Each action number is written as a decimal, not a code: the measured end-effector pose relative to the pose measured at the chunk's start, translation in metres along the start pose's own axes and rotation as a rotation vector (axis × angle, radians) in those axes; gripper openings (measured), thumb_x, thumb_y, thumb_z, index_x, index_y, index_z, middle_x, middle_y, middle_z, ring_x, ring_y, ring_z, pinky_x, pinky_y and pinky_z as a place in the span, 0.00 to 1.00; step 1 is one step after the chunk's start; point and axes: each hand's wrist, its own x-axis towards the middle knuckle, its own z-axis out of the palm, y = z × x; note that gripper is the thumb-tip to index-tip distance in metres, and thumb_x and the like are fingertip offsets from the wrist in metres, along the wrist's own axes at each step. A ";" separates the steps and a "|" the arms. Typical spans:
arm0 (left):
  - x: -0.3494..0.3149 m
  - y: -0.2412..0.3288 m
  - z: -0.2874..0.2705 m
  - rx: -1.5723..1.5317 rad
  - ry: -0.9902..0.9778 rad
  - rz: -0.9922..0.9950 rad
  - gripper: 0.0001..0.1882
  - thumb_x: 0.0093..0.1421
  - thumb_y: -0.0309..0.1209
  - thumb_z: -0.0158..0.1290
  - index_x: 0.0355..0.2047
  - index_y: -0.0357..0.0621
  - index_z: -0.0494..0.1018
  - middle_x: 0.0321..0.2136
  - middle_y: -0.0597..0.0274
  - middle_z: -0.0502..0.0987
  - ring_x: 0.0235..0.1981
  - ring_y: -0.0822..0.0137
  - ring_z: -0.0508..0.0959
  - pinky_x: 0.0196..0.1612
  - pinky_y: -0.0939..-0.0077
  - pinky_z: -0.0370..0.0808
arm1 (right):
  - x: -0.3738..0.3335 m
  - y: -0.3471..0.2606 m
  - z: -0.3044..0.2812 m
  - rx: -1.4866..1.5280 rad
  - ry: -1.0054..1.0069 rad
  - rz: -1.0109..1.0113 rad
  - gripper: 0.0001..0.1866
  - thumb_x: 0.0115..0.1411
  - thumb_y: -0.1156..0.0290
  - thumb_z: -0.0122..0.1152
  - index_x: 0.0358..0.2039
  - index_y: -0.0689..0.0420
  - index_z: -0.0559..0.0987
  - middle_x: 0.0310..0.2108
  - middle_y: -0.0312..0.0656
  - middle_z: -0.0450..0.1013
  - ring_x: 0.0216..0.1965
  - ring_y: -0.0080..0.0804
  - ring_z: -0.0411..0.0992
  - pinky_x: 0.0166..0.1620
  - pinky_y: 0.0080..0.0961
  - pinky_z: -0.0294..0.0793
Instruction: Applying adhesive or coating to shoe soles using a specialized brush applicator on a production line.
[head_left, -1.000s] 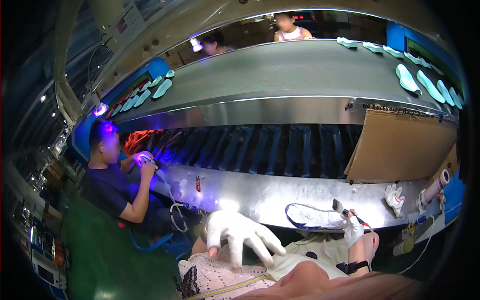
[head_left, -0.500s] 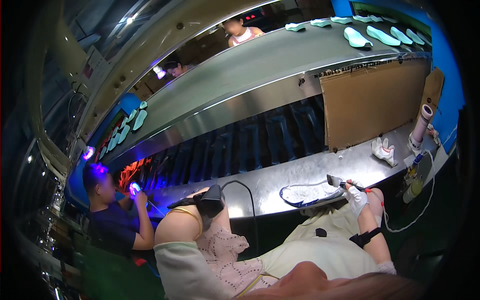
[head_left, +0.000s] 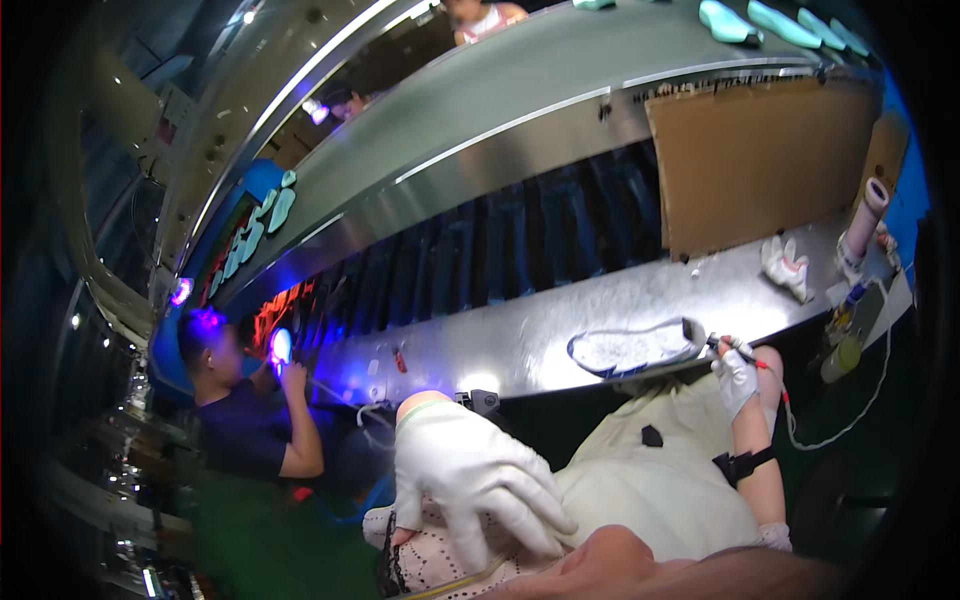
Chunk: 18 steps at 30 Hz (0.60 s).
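Observation:
My right hand [head_left: 737, 380], in a white fingerless glove, grips a brush [head_left: 694, 338] with a dark handle. A pale tube with red fittings runs from the handle's end. The bristles are at the right end of a shoe-sole-shaped piece [head_left: 635, 352], white inside with a dark blue rim, lying on the metal bench; whether they touch it I cannot tell. My left hand [head_left: 475, 475], in a white glove, is in front of my chest over patterned lace fabric [head_left: 430, 560]. Its fingers are stretched and partly spread, with nothing visible in them.
Mint-green soles [head_left: 785, 22] lie on the conveyor belt [head_left: 520, 95] beyond the bench [head_left: 500, 345]. A cardboard sheet [head_left: 765, 165], a loose glove [head_left: 785, 268] and a pink tube [head_left: 865, 220] are at right. A co-worker [head_left: 245, 410] holds a glowing lamp [head_left: 281, 346] at left.
My left hand has swung in from the bench side toward my chest, so its glove now shows. The view has shifted, moving the bench upward. My right hand keeps its grip on the brush.

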 end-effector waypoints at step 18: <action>-0.136 -0.219 0.141 0.360 1.463 -1.354 0.22 0.56 0.32 0.48 0.50 0.34 0.67 0.41 0.53 0.75 0.45 0.60 0.73 0.51 0.72 0.66 | -0.003 0.012 -0.024 -0.142 -0.072 -0.110 0.15 0.53 0.81 0.58 0.42 0.56 0.71 0.39 0.36 0.70 0.35 0.18 0.69 0.37 0.11 0.69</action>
